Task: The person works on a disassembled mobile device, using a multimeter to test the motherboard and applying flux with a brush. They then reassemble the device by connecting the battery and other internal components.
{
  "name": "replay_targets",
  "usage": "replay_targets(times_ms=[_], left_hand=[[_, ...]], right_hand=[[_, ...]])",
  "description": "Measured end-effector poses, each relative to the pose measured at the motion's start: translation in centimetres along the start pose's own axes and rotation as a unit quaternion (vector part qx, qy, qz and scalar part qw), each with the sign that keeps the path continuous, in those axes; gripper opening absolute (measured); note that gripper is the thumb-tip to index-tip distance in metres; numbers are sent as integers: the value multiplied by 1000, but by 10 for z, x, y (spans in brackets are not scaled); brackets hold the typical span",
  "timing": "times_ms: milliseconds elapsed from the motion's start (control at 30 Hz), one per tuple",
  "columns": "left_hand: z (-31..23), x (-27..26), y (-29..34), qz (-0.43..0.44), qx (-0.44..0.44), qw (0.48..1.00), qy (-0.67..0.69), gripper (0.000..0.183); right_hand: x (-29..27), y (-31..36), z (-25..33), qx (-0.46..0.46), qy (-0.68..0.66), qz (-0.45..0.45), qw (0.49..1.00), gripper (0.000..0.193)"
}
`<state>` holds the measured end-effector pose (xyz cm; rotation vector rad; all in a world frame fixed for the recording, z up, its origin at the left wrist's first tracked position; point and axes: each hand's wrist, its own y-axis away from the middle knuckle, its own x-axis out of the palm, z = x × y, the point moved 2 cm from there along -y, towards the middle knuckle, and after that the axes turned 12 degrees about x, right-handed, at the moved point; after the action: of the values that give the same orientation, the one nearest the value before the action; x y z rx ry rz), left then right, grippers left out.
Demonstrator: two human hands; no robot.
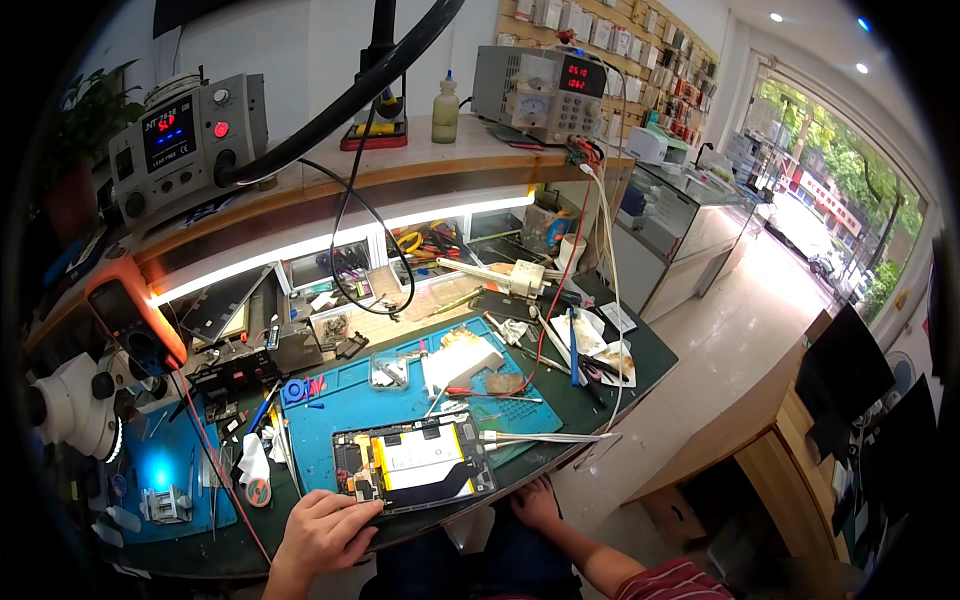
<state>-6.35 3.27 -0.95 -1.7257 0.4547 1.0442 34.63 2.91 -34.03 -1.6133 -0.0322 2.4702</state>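
Observation:
An opened tablet (350, 450) lies at the mat's front edge, its white battery (418, 460) and dark flex strip exposed. My left hand (322, 532) grips its near left corner; the fingers lie along the edge and the thumb sits below them. Down on my thigh, under the bench edge, rests my right hand (537, 502), holding nothing, with its fingers loosely spread. A pale cable (550, 437) touches the tablet's right side. Behind the tablet, a white block (465, 362), a clear box of small parts (389, 372) and a red test lead (465, 392) lie on the blue mat (330, 415).
A bench power supply (540, 95) and a soldering station (190, 135) stand on the shelf. At left are an orange multimeter (135, 310), a microscope (75, 410) and a small metal fixture (166, 505). Tweezers, a blue tool (573, 348) and tissues crowd the right side.

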Motion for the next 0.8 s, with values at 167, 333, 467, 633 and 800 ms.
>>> replay_targets(times_ms=[167,333,467,633,800], left_hand=[[-8,-14,3,15,-9,1000,-16,38],[13,2,0,-56,-69,995,-34,45],[10,-5,9,-85,-141,986,-3,55],[7,-5,7,-40,-81,996,-2,59],[10,-2,5,-54,-101,993,5,60]], right_hand=[[3,-10,8,-27,-7,-34,999,34],[25,4,-24,-9,34,-41,999,39],[13,-3,-7,-12,1,10,1000,39],[9,-6,-3,-7,-9,15,1000,46],[16,-4,-14,-8,26,-5,1000,49]])
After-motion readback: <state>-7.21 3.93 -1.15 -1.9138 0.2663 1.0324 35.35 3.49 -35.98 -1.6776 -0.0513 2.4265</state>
